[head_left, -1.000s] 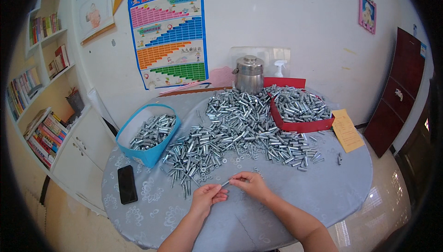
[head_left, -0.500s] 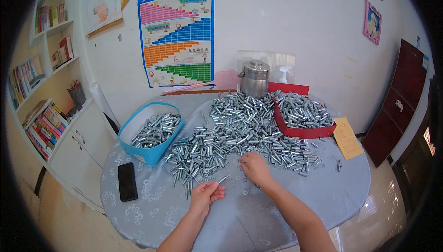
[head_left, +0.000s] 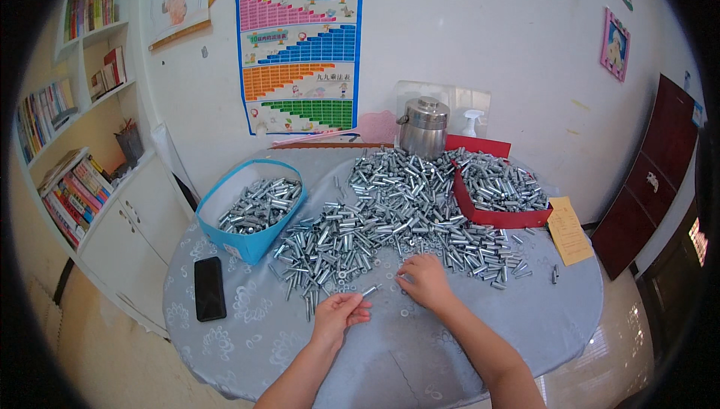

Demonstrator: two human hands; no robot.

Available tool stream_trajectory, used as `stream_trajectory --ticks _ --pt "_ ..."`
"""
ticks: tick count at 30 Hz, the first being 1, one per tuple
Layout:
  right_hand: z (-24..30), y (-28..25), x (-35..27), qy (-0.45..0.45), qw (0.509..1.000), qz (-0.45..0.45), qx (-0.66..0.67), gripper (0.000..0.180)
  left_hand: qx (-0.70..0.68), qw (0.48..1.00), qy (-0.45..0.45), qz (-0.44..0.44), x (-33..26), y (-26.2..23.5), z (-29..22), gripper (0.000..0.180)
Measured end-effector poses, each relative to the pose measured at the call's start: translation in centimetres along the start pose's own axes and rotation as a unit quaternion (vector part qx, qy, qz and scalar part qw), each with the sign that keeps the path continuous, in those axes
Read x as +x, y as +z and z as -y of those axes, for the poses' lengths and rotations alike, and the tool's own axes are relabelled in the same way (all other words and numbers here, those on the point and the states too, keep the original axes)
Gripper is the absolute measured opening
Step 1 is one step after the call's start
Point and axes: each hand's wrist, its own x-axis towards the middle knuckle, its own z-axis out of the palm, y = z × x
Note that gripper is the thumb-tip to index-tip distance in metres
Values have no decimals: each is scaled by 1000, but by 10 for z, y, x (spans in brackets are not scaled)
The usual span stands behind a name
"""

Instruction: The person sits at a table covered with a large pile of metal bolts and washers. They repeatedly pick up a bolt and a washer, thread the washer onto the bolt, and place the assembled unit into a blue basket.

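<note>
My left hand (head_left: 339, 319) pinches a short silvery bolt (head_left: 370, 290) between thumb and fingers, its far end pointing right and away from me. To the right of it, my right hand (head_left: 426, 281) is held low at the near edge of a big heap of metal bolts (head_left: 397, 203). Its fingers are curled together, and whatever lies between the tips is hidden or too small to make out. Small flat washers (head_left: 341, 278) lie along the heap's near side, close to both hands.
A blue box (head_left: 251, 245) of bolts stands left, a red box (head_left: 506, 218) of bolts right. A black phone (head_left: 209, 289) lies at left. Behind the heap stand a steel pot (head_left: 425, 128) and a spray bottle (head_left: 472, 122). Yellow paper (head_left: 570, 233) lies at right.
My right hand has drawn back a little from the heap, toward me. My left hand keeps the bolt in about the same place. The whole view has shifted slightly.
</note>
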Motion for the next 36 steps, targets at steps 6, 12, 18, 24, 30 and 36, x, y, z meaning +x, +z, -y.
stream_trajectory --ticks 6,12,18,24,30,36 --pt "17 -9 -14 132 950 26 283 16 9 1000 -17 16 1 0 5 16" --pt "21 -2 -20 143 894 79 418 19 28 999 -31 32 -1 5 4 15" --pt "23 -22 -11 248 861 27 444 16 17 999 -36 31 2 0 6 15" --pt "-22 -45 -22 300 914 119 247 23 7 999 -26 26 2 0 4 15" --pt "-13 -47 -29 179 943 270 82 28 15 999 -26 31 -1 4 3 14" --pt "7 -49 -21 243 931 234 140 28 17 999 -25 32 0 2 5 14"
